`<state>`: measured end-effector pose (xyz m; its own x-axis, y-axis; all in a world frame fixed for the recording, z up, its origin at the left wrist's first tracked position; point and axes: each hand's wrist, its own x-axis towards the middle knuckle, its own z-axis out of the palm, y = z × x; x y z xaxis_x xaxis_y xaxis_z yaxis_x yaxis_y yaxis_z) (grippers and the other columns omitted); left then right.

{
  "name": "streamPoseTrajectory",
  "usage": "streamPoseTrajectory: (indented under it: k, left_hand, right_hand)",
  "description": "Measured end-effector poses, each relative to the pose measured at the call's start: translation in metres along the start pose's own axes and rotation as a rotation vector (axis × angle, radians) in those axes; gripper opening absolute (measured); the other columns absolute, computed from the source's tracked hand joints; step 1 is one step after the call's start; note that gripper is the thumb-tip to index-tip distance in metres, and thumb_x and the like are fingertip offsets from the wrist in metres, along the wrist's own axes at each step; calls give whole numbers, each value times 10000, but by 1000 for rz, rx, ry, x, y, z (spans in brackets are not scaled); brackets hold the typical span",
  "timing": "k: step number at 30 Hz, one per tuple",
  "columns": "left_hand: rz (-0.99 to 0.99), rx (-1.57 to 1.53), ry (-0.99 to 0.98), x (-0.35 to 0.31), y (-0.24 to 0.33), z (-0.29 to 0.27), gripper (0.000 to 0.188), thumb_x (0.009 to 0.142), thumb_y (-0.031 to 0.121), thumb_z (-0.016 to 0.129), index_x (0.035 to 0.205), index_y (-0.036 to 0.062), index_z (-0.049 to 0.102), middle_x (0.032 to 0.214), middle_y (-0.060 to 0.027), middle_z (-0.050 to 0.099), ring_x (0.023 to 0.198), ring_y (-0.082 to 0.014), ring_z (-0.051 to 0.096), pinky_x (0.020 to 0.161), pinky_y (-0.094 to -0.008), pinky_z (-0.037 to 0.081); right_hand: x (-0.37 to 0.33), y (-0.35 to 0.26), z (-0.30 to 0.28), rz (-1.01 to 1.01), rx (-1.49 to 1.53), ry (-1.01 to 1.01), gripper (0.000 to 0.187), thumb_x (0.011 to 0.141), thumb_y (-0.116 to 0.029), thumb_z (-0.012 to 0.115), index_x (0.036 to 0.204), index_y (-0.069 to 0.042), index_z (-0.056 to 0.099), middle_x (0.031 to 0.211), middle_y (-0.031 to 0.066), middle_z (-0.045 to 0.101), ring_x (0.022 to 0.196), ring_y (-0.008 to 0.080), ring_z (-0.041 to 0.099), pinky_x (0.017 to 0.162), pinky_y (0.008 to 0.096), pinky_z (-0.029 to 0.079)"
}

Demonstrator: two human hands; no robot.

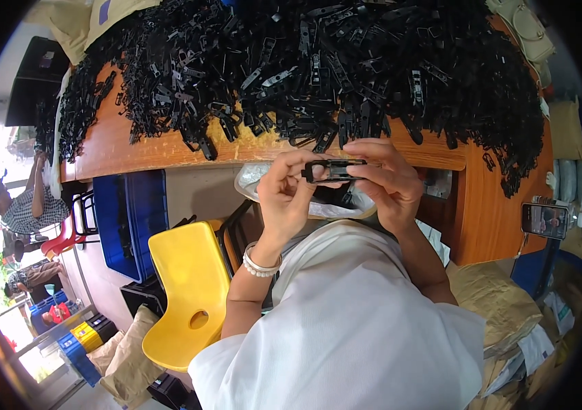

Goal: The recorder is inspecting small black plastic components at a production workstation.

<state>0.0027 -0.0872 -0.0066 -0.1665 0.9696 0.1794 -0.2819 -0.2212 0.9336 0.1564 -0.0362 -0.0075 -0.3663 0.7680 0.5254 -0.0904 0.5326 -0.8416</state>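
Both hands meet just off the near edge of a wooden table (99,154). Between them is a small, long black part (325,172) with shiny metal along its middle; its exact kind I cannot make out. My left hand (283,198) pinches its left end between thumb and fingers, a white bead bracelet on that wrist. At the other end, the fingers and thumb of my right hand (395,186) close on it from above and below. A large heap of similar black parts (263,68), some with metal pieces, covers the table beyond my hands. Below the hands, a pale bag (253,179) is partly hidden.
A yellow chair (188,287) stands at my left, with a blue crate (116,225) behind it. A phone (544,221) is at the table's right end. Brown paper sacks (496,294) lie at lower right. Another person (28,212) works at the far left.
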Motion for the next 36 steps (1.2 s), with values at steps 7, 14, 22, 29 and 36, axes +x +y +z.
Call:
streamPoseTrajectory:
  k: [7, 14, 22, 29, 36]
  left_hand:
    - [9, 158, -33, -2, -3, -1, 181, 847, 7, 510, 1011, -59, 475, 884, -85, 599, 778, -94, 581, 659, -184, 467]
    - [-177, -147, -105, 4, -7, -6, 210, 818, -60, 475, 1028, -66, 462, 903, -88, 599, 801, -119, 585, 701, -204, 468]
    - [224, 1134, 42, 77, -24, -38, 142, 721, -48, 532, 845, 0, 581, 778, -113, 535, 634, -254, 567, 583, -305, 459]
    - [281, 1252, -263, 110, -26, -31, 150, 704, -19, 547, 842, 10, 600, 794, -116, 523, 636, -286, 555, 589, -352, 439]
    - [389, 1246, -264, 127, -43, 3, 64, 716, 73, 603, 748, 21, 623, 720, -101, 530, 604, -283, 560, 549, -344, 447]
  right_hand:
    - [6, 2, 2, -9, 36, -93, 169, 727, -68, 618, 890, -39, 651, 1028, 163, 570, 993, 280, 514, 788, 334, 421]
    - [3, 7, -4, -183, -177, -107, 213, 694, -42, 607, 902, -6, 626, 1015, 163, 577, 952, 281, 536, 786, 343, 431]
    - [-14, 4, -20, 113, -1, 213, 136, 796, -37, 551, 864, 75, 587, 943, 151, 590, 780, 150, 533, 663, 235, 427]
    - [-27, 6, -24, 448, 187, 468, 129, 812, -44, 563, 848, 80, 573, 891, 100, 563, 696, 119, 496, 640, 228, 410]
    - [-31, 15, -31, 498, 153, 477, 93, 802, -19, 563, 839, 66, 574, 835, 65, 530, 695, 116, 483, 631, 232, 401]
